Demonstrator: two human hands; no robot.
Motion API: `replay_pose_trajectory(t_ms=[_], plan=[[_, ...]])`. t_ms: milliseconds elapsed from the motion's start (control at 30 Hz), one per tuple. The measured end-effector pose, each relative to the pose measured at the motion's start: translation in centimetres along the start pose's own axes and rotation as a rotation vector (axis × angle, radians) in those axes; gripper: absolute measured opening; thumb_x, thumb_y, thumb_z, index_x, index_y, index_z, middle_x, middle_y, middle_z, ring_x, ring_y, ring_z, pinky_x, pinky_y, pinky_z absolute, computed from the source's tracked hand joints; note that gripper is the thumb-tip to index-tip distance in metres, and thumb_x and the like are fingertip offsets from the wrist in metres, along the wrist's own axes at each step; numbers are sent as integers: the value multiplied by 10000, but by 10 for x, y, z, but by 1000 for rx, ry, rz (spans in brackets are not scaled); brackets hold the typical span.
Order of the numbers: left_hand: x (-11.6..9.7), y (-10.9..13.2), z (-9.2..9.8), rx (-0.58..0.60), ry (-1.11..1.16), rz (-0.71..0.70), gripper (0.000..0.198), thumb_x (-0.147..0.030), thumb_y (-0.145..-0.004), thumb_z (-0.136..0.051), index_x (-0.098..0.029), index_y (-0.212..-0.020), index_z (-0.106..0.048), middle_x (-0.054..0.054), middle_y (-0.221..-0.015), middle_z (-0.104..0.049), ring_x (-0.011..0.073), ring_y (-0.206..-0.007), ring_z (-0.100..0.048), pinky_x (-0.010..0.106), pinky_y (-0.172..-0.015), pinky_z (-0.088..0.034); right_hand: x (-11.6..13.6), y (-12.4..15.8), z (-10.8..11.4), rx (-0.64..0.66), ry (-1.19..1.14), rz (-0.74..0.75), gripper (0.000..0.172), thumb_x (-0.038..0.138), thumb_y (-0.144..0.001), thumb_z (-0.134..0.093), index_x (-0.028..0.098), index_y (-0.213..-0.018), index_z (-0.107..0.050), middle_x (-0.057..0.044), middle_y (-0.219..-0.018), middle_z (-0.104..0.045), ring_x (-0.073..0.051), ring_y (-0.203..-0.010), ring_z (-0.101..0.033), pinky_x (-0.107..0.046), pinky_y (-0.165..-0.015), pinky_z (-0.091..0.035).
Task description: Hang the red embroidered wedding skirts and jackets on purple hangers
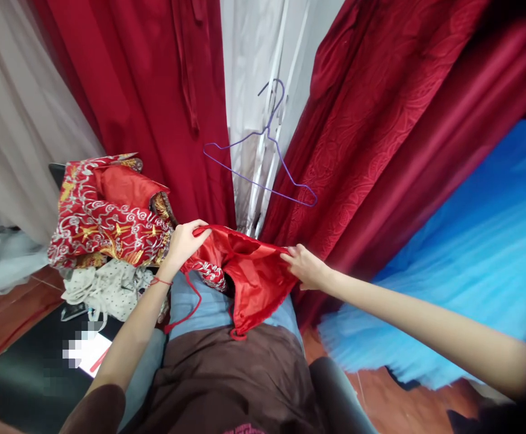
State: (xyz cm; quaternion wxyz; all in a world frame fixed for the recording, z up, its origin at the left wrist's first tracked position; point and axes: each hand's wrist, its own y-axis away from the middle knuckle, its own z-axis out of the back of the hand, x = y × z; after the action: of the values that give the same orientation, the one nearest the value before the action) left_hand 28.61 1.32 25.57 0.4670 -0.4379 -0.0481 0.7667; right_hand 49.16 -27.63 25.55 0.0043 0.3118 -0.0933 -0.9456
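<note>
A red satin garment (pixel 263 283) with silver embroidery and red cords is stretched between my two hands above my lap. Its shiny red inner side faces up. My left hand (pixel 185 241) pinches the garment's upper edge at the left, thumb on top. At the right end of that edge, my right hand (pixel 303 265) grips the cloth with bent fingers. Beside my left hand lies a red embroidered garment (pixel 113 223) with gold and silver patterns; whether it joins the held cloth I cannot tell.
A purple wire hanger (pixel 263 190) hangs ahead, before white cloth. Dark red gowns (pixel 145 108) hang on both sides, and a blue tulle skirt (pixel 470 259) fills the right. At left, a white dotted cloth (pixel 118 292) and a white paper (pixel 91 352) lie by a black seat (pixel 14 380).
</note>
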Motion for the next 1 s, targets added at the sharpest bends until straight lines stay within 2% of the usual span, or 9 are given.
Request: replay_pose_trajectory(t_ms=[100, 200, 300, 367, 433, 600, 667, 833, 1000], plan=[[5, -1, -8, 44, -27, 28, 268, -479, -815, -626, -232, -857, -719, 55, -906, -765, 233, -847, -695, 271, -736, -439, -6, 9, -16, 87, -28, -133, 522, 437, -579, -891, 199, -1019, -742, -158, -1126, -673, -310, -973, -627, -403, -805, -441], [5, 0, -11, 101, -116, 2, 294, -527, -777, -664, -233, -786, -684, 44, -795, -741, 226, -755, -673, 269, -671, -403, 6, 18, -34, 167, -57, -109, 569, 392, -650, -864, 214, -1167, -704, -139, -1032, -723, -264, -866, -676, -338, -697, -434], [2, 1, -8, 262, -180, -93, 332, -552, -731, -705, -230, -790, -650, 18, -733, -706, 205, -680, -638, 259, -634, -376, 27, 27, -46, 169, -74, -39, 196, 175, -754, -757, 197, -948, -764, -103, -881, -750, -231, -841, -698, -299, -640, -406], [1, -3, -7, 353, -145, -159, 336, -534, -731, -709, -227, -847, -639, 5, -754, -703, 193, -688, -636, 249, -641, -385, 27, 29, -45, 151, -104, 11, 158, 69, -800, -642, 177, -775, -755, -85, -811, -747, -201, -789, -703, -288, -609, -384], [2, -15, -8, 338, -89, -183, 301, -482, -766, -682, -222, -906, -625, -9, -768, -702, 178, -700, -640, 238, -658, -404, 7, 27, -33, 128, -131, 28, 191, 102, -846, -584, 163, -768, -748, -89, -819, -744, -193, -742, -699, -287, -580, -361], [-3, -73, -19, 16, -4, -156, 255, -432, -826, -633, -203, -937, -624, 12, -860, -733, 176, -806, -690, 231, -728, -460, -84, 10, 18, 10, -108, -124, 408, 495, -887, -587, 120, -907, -745, -163, -993, -723, -278, -862, -703, -299, -592, -356], [-13, -96, -24, -24, -57, -173, 322, -454, -858, -620, -215, -1074, -622, 30, -939, -742, 198, -889, -705, 248, -776, -479, -104, 4, 33, 19, -101, -193, 495, 581, -869, -594, 109, -881, -745, -177, -973, -725, -290, -859, -705, -302, -612, -366], [-37, -132, -43, 31, -382, -235, 595, -459, -953, -522, -226, -1482, -381, 76, -964, -738, 254, -956, -707, 290, -803, -486, -108, -3, 37, 68, -141, -339, 502, 478, -1008, -395, 116, -962, -740, -177, -1021, -739, -281, -921, -717, -292, -642, -399], [-38, -149, -66, 88, -527, -279, 694, -432, -997, -446, -192, -1582, -159, 104, -1080, -715, 232, -979, -698, 258, -789, -473, -119, -5, 24, 204, -214, -375, 425, 404, -1021, -372, 169, -1146, -704, -150, -1108, -736, -266, -1007, -709, -287, -681, -458]])
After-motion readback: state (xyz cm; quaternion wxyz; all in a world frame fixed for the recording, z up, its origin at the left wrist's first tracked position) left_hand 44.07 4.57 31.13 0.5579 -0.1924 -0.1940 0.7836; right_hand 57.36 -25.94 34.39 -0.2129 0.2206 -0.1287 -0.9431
